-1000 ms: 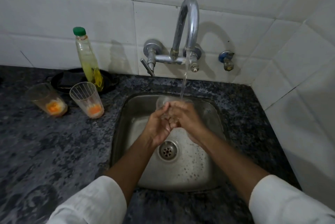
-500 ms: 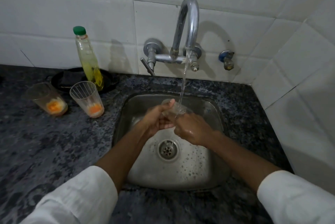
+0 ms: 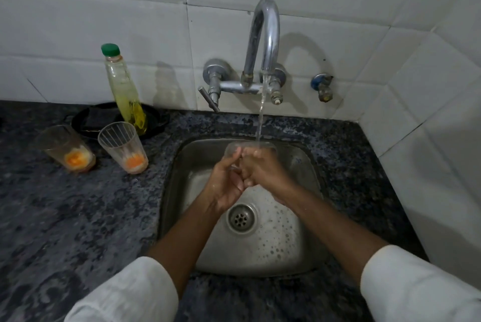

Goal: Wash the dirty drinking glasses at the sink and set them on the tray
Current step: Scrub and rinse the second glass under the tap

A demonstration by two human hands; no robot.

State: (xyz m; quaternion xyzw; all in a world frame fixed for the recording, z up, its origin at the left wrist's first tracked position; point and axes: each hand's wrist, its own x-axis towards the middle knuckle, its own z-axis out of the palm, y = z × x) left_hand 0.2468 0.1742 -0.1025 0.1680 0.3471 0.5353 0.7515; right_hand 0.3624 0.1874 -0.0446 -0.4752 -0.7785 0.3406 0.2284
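Observation:
Over the steel sink, both my hands hold a clear drinking glass under the running water from the tap. My left hand grips its near side, and my right hand wraps around it from the right. Most of the glass is hidden behind my fingers. Two dirty glasses with orange residue stand on the counter to the left: one nearer the sink, the other further left.
A green-capped bottle of yellow dish liquid stands on a black tray against the tiled wall. A small blue valve sticks out right of the tap. Dark speckled stone counter surrounds the sink.
My hands came back together around the glass under the stream; half a second ago the right hand sat lower and apart from the left.

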